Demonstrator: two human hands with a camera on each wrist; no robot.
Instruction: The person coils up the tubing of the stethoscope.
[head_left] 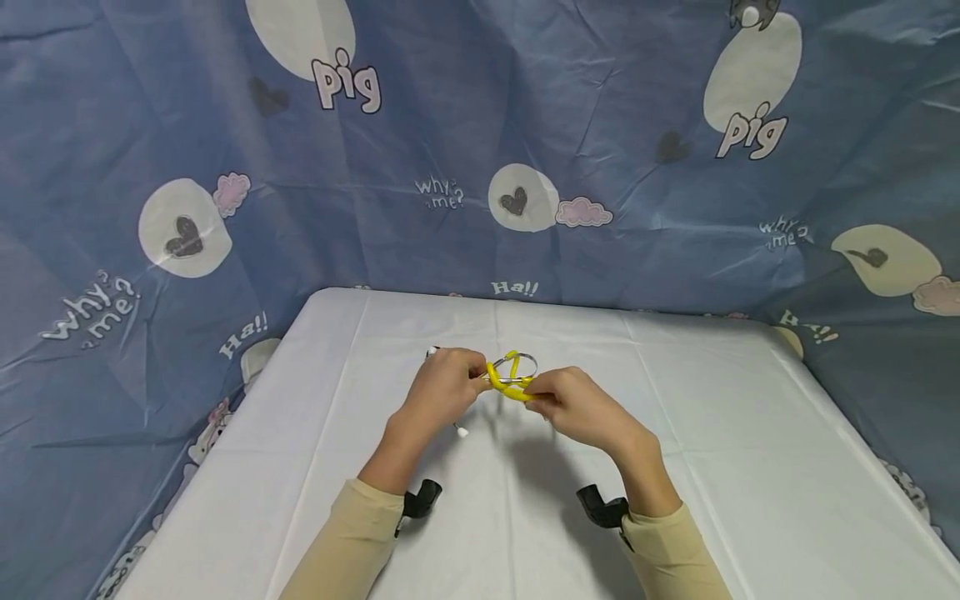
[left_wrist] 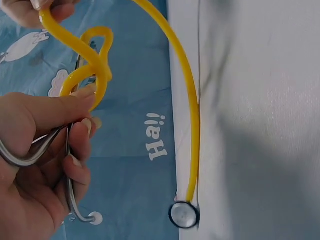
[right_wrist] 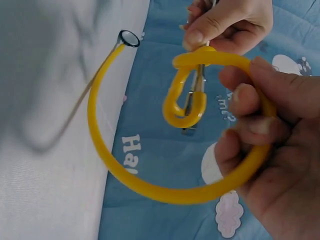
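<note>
Starting at lower left of the frame, a beige sleeve (head_left: 345, 533) comes up and inward, a black wrist gadget (head_left: 422, 498) sticking out at its cuff. Above it, the left hand (head_left: 447, 383) sits just left of centre, knuckles up, wrist angled toward the middle. It's a narrow grip, no daylight in it: thumb and fingers pinch the stethoscope (head_left: 507, 392) where the metal tubes (left_wrist: 69, 185) meet the yellow tubing. One white ear tip (head_left: 462, 432) peeks out below that hand.

Now to the centre, and there's the stethoscope itself, held up between the two hands over the white table (head_left: 750, 400). The yellow tubing crosses over itself in a loop, with metal showing inside. From the left wrist, its round chest piece (left_wrist: 184, 215) appears at lower centre, on the tubing's far end; whether it touches the table, I can't tell.

Just right of centre, the right hand (head_left: 581, 404) leans in from lower right, back of the hand up, fingers curled. Narrow again: thumb and fingers close around the yellow tubing beside the loop. Its forearm slants down to another beige sleeve (head_left: 675, 550) at lower right.
</note>
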